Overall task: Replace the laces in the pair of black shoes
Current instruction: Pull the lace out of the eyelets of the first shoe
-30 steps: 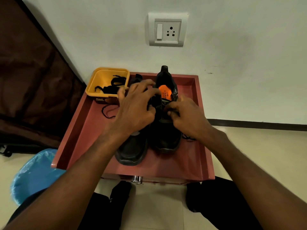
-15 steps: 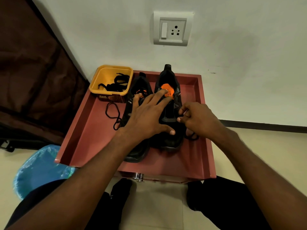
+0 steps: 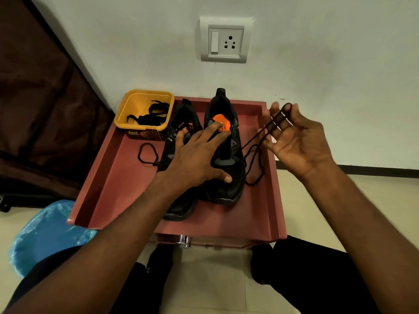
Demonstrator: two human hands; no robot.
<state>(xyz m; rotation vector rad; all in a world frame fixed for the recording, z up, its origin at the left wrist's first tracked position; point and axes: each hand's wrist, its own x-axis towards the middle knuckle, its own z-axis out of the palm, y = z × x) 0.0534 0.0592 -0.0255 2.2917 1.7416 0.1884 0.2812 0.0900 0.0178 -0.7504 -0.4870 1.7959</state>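
Shoes (image 3: 217, 155) stand side by side mid-tray (image 3: 108, 177); left hand (image 3: 195, 159) presses flat on them, fingers straight, while right hand (image 3: 294, 141), at 2 o'clock, hooks the lace (image 3: 254, 152). Pull steadily outward, holding the shoe down. Half a second ago that hand was low beside the shoe.

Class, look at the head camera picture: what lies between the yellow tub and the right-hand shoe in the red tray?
In the head view, the other black shoe stands between the yellow tub and the right-hand shoe.
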